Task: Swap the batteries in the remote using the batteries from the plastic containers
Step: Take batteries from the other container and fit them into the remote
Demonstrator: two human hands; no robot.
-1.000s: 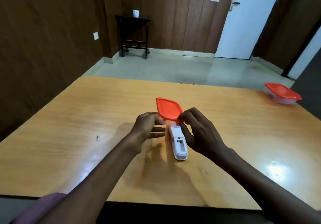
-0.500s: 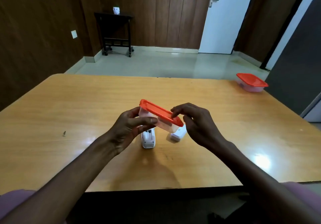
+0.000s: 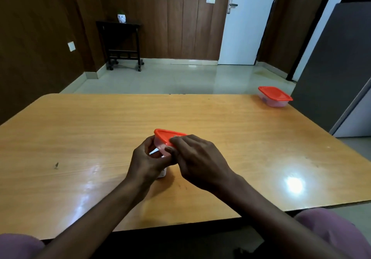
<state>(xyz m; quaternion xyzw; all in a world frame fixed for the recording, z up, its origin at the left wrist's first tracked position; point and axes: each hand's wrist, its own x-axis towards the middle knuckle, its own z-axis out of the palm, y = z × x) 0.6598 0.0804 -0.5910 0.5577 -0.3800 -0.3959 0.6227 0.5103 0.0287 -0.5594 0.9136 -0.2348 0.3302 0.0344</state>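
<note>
Fingers (image 3: 176, 141) of the right hand (image 3: 200, 158) curl over the near edge of the orange lid (image 3: 162, 135), thumb tucked under the rim as if to peel it up; the lid looks seated all round, so I judge it not yet off. Opposite, the left hand (image 3: 146, 160) wraps its fingers round the clear tub of the small container (image 3: 159, 145), holding it just above the worktop (image 3: 80, 130) near the middle of the near edge. Under both hands a white sliver of the remote (image 3: 163, 173) shows, lying flat on the worktop; the rest is hidden.

My guess is the container is light, thin and a bit springy, its walls flexing if squeezed, and any batteries inside would roll and shift the weight. Best hold: the tub low on its sides, the lid taken at a corner lip, where snap lids usually give first. Both forearms reach in from the near edge and converge, wrists slightly raised. A second container (image 3: 274, 97) with the same orange lid sits at the far right corner, closed.
</note>
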